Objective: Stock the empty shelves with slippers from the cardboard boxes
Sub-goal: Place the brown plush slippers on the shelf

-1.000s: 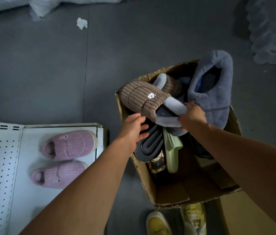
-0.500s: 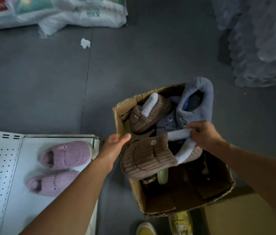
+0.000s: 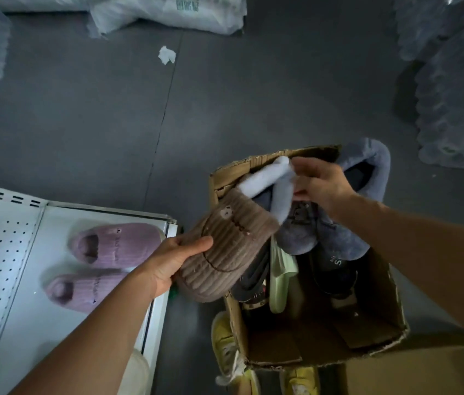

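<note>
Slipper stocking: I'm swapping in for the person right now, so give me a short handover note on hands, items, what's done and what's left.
Left hand: grips the toe end of the brown slipper, held over the box's left edge.
Right hand: pinches that slipper's pale cuff above the box.
Shelf: two pink slippers lie side by side on it, at the left of the box.
In the box: a blue-grey slipper, a green one, dark ones.
Done: the pink pair is shelved.
Left: set the brown slipper on the shelf, then the remainder from the box.
</note>
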Action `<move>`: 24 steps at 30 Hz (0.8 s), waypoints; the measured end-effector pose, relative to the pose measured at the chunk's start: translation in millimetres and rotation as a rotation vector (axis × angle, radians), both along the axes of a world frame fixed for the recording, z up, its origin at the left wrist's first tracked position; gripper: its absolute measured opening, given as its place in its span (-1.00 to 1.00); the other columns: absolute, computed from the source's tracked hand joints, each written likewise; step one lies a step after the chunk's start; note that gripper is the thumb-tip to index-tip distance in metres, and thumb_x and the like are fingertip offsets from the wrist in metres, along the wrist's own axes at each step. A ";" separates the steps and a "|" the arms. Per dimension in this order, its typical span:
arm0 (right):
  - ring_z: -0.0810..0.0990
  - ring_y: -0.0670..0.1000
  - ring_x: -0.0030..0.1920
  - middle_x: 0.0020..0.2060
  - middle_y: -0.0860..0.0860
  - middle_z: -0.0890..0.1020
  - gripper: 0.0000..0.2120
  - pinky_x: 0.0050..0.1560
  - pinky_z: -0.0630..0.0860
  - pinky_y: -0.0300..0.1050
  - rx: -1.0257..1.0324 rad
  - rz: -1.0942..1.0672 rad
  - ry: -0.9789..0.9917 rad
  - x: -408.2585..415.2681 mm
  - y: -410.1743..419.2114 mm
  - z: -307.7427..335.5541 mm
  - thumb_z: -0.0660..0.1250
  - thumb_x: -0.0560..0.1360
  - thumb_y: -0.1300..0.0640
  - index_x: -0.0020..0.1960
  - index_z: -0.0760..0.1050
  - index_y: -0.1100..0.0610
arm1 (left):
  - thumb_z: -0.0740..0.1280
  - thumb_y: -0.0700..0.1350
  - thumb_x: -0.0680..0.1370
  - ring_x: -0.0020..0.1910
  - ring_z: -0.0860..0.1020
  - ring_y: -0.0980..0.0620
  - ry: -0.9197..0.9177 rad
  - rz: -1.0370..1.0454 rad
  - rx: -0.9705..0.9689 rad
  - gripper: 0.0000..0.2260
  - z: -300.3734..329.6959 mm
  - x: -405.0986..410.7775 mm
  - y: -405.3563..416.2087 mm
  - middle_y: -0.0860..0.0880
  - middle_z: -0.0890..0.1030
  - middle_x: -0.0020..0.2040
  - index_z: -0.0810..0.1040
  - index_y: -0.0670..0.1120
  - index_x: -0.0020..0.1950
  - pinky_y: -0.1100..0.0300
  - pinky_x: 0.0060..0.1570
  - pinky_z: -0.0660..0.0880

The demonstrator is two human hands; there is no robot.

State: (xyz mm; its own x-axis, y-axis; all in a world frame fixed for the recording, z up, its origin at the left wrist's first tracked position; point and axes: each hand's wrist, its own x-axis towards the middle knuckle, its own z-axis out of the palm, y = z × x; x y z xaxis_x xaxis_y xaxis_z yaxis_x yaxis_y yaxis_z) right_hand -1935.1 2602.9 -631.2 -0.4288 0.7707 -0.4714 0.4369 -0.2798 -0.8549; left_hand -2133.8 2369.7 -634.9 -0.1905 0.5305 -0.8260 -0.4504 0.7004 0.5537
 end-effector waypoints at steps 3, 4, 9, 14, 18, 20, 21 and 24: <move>0.62 0.13 -0.07 -0.04 0.10 0.60 -0.65 0.06 0.60 0.05 -0.090 -0.114 -0.115 -15.8 7.2 -22.9 0.31 0.54 0.26 0.32 0.47 0.16 | 0.70 0.16 -0.18 0.02 0.68 -0.03 0.032 0.229 0.075 -0.12 -17.1 -22.7 -2.9 -0.12 0.71 0.03 0.66 -0.16 0.07 0.14 -0.02 0.56; 0.60 0.14 -0.07 -0.09 0.08 0.60 -0.66 0.08 0.59 0.06 -0.096 -0.117 -0.179 -18.4 9.3 -31.0 0.31 0.55 0.23 0.32 0.47 0.17 | 0.70 0.17 -0.15 0.06 0.67 -0.04 0.028 0.281 0.097 -0.12 -21.3 -29.4 -0.6 -0.11 0.70 0.06 0.65 -0.15 0.10 0.12 0.02 0.55; 0.55 0.07 -0.09 -0.04 0.09 0.58 -0.66 -0.07 0.48 -0.08 -0.162 -0.101 -0.347 -33.8 18.2 -68.1 0.37 0.51 0.07 0.24 0.47 0.15 | 0.67 0.19 0.05 0.27 0.57 -0.09 -0.021 0.370 0.193 -0.06 -43.3 -55.4 22.1 -0.11 0.60 0.28 0.51 -0.10 0.37 -0.06 0.27 0.44; 0.30 0.28 0.38 0.44 0.17 0.24 -0.20 0.35 0.35 0.17 -0.070 -0.045 -0.633 -51.4 38.4 -101.8 0.35 0.45 -0.19 0.54 0.11 0.08 | 0.66 0.21 0.03 0.25 0.59 -0.06 -0.034 0.336 0.205 -0.02 -61.8 -66.1 41.8 -0.09 0.62 0.26 0.48 -0.05 0.39 -0.03 0.24 0.46; 0.42 0.27 0.32 0.37 0.19 0.39 0.12 0.30 0.42 0.20 -0.150 -0.149 -0.590 -53.8 56.7 -129.9 0.42 0.06 -0.35 0.48 0.21 0.14 | 0.66 0.19 0.06 0.27 0.57 -0.05 -0.065 0.337 0.212 -0.04 -77.7 -70.6 45.7 -0.09 0.60 0.29 0.47 -0.06 0.40 -0.01 0.30 0.42; 0.52 0.24 0.23 0.27 0.17 0.51 0.12 0.23 0.50 0.13 -0.179 -0.184 -0.554 -48.8 58.1 -142.8 0.42 -0.03 -0.36 0.41 0.33 0.17 | 0.65 0.20 0.08 0.29 0.56 -0.05 -0.077 0.324 0.209 -0.03 -83.5 -71.9 43.9 -0.10 0.59 0.30 0.46 -0.07 0.42 -0.01 0.31 0.42; 0.55 0.22 0.19 0.21 0.14 0.55 0.02 0.21 0.52 0.09 -0.181 -0.211 -0.534 -50.9 53.3 -135.4 0.46 0.05 -0.31 0.38 0.38 0.19 | 0.65 0.21 0.08 0.29 0.55 -0.05 -0.084 0.318 0.209 -0.03 -85.7 -72.3 42.3 -0.10 0.59 0.30 0.46 -0.07 0.42 -0.01 0.32 0.41; 0.58 0.15 0.02 0.03 0.11 0.58 -0.38 0.07 0.54 -0.04 -0.224 -0.307 -0.438 -54.6 45.4 -128.0 0.54 0.35 0.01 0.29 0.44 0.28 | 0.64 0.22 0.09 0.29 0.55 -0.06 -0.089 0.320 0.204 -0.04 -87.4 -72.8 38.2 -0.10 0.59 0.30 0.46 -0.07 0.42 -0.04 0.32 0.40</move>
State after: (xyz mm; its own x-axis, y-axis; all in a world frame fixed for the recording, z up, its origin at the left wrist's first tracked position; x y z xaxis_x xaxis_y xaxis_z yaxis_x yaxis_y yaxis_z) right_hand -1989.8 2648.3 -759.2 0.0703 0.6898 -0.7206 0.6065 -0.6031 -0.5181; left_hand -2206.6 2407.9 -722.2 -0.3053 0.6111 -0.7304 -0.6811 0.3959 0.6159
